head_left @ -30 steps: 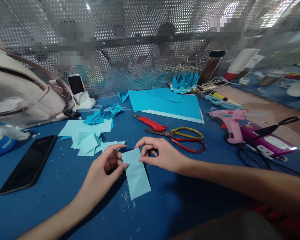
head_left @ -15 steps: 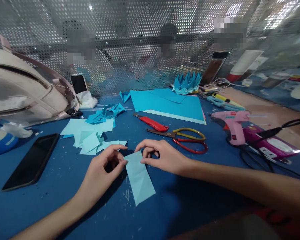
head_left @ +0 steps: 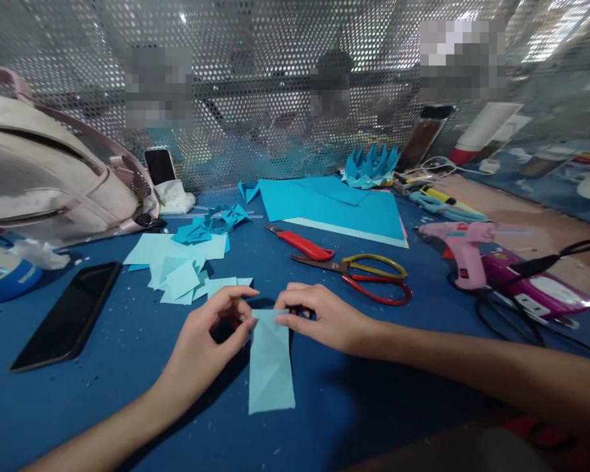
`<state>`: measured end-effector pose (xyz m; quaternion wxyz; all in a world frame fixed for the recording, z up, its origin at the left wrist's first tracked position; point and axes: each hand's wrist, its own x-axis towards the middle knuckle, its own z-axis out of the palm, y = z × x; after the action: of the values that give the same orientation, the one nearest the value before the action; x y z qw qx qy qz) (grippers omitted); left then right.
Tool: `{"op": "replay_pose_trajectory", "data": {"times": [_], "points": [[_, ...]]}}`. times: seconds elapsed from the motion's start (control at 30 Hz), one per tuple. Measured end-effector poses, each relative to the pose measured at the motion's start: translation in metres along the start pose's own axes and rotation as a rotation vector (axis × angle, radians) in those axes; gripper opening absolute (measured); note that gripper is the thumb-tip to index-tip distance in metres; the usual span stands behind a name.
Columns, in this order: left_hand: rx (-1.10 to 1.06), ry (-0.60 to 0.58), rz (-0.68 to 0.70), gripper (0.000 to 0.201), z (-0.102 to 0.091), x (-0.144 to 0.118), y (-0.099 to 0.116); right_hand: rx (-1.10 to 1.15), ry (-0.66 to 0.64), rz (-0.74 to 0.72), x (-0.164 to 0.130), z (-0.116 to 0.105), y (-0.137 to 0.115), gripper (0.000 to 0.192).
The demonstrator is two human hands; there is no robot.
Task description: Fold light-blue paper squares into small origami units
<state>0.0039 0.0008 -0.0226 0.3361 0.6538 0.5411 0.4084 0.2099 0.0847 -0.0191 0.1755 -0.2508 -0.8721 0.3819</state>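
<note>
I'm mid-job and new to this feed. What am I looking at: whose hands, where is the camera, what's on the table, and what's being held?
There is no machine here: a person works with two bare hands, and the one camera sits on their head, looking forward and down. The left hand and right hand each pinch the far end of a light-blue paper strip lying on the blue table. Around it lie paper scraps, a phone, scissors, a red knife, blue sheets, a pink glue gun and a bag. A perforated screen stands behind.
</note>
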Motion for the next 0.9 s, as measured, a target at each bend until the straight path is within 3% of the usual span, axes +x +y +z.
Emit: {"op": "replay_pose_trajectory", "data": {"times": [0.9], "points": [[-0.034, -0.026, -0.047, 0.024, 0.0001, 0.0005, -0.0024, 0.048, 0.004, 0.044, -0.0005, 0.0014, 0.0031, 0.021]]}}
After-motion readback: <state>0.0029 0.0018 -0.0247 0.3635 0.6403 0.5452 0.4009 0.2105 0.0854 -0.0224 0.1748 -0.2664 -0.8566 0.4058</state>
